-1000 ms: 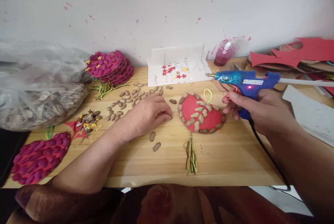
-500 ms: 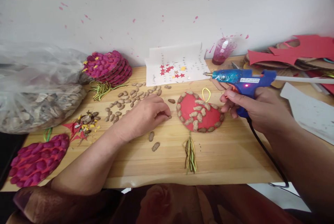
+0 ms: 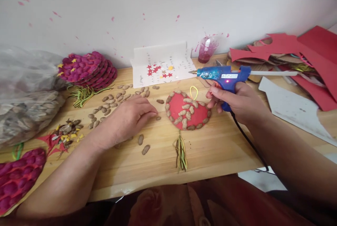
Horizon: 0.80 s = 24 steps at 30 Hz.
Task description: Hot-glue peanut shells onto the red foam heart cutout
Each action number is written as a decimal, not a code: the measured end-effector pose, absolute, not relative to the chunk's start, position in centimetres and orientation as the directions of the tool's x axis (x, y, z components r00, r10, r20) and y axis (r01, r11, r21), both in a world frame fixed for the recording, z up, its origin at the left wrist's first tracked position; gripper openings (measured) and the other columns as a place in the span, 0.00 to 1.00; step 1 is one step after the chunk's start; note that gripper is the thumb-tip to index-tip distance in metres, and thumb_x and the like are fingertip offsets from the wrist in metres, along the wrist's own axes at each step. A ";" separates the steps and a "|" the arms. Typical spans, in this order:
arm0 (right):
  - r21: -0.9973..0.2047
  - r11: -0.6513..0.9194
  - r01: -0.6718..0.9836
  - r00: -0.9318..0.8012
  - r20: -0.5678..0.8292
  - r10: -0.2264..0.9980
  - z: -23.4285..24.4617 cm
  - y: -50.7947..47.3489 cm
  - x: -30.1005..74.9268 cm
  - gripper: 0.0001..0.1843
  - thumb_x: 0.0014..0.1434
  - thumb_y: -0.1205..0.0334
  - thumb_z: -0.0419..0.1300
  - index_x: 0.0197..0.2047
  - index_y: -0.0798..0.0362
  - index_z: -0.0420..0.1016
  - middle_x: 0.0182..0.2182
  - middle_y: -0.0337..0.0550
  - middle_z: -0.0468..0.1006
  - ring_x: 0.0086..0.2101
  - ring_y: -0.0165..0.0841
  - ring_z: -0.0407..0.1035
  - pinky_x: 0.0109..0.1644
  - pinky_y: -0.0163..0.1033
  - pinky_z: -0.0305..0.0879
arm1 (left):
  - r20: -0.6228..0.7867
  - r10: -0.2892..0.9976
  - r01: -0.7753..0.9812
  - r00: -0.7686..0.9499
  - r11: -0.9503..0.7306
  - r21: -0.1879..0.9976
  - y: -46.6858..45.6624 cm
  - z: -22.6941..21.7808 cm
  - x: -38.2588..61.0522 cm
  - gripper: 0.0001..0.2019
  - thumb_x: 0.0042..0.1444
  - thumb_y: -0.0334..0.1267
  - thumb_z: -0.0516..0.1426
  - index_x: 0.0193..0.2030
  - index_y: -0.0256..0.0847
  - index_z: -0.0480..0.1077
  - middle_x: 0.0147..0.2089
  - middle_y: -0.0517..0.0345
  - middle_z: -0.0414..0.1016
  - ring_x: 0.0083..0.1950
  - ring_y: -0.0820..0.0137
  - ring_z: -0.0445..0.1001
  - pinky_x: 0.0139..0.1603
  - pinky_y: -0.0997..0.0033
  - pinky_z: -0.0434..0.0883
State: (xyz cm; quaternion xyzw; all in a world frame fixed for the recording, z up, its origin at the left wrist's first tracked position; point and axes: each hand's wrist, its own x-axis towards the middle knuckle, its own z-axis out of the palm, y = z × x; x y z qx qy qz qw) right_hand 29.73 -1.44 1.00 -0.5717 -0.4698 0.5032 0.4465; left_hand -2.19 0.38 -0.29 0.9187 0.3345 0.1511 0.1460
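Observation:
My right hand (image 3: pixel 237 99) grips a blue hot glue gun (image 3: pixel 217 75), its red light lit and its metal nozzle pointing left. Below the nozzle lies a red, rounded cutout (image 3: pixel 175 106) edged with peanuts; more peanuts (image 3: pixel 188 115) lie across its middle. It has a yellow loop at the top and a yarn tassel (image 3: pixel 181 154) at the bottom. My left hand (image 3: pixel 131 115) is low over the wood left of the cutout, fingers pressed together; what they hold, if anything, is hidden. Close to its fingertips lies a small peanut (image 3: pixel 158 118). Loose peanuts (image 3: pixel 106 104) spread behind it.
A clear bag of shells (image 3: pixel 28 113) stands at left, near stacked purple-pink decorations (image 3: pixel 88 69) and another (image 3: pixel 21 176) in front. Paper with small stars (image 3: pixel 164 60) and a stained plastic cup (image 3: pixel 206 50) are at the back. Red scraps (image 3: pixel 284 43) pile at right. The gun's cord (image 3: pixel 247 138) hangs toward the table edge.
The view has turned right, so everything sits further left. My left fingertips have drawn slightly back from the small peanut, which now shows by itself. The glue gun stays held above the cutout.

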 end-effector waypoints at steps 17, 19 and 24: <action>-0.985 -0.133 0.114 0.096 -0.123 0.988 0.8 -1.6 29.8 0.08 0.55 0.58 0.71 0.33 0.50 0.78 0.30 0.41 0.80 0.25 0.32 0.77 0.21 0.34 0.64 | 0.149 0.723 0.626 0.675 -0.667 0.404 0.0 0.4 -1.7 0.07 0.62 0.29 0.58 0.37 0.39 0.78 0.36 0.55 0.78 0.40 0.66 0.75 0.44 0.67 0.70; -0.984 -0.139 0.111 0.093 -0.129 0.987 0.8 -1.6 29.8 0.08 0.55 0.58 0.72 0.34 0.50 0.78 0.30 0.41 0.80 0.25 0.32 0.77 0.21 0.34 0.64 | 0.133 0.743 0.643 0.656 -0.642 0.417 -0.2 0.4 -1.6 0.07 0.62 0.29 0.59 0.37 0.39 0.79 0.36 0.55 0.78 0.40 0.66 0.75 0.44 0.67 0.70; -0.981 -0.153 0.120 0.091 -0.143 0.986 0.9 -1.6 29.7 0.08 0.55 0.58 0.71 0.33 0.49 0.78 0.31 0.41 0.80 0.25 0.32 0.77 0.21 0.34 0.64 | 0.117 0.785 0.668 0.608 -0.586 0.458 -0.5 0.4 -1.2 0.05 0.61 0.31 0.60 0.36 0.41 0.79 0.36 0.55 0.79 0.41 0.65 0.75 0.46 0.66 0.70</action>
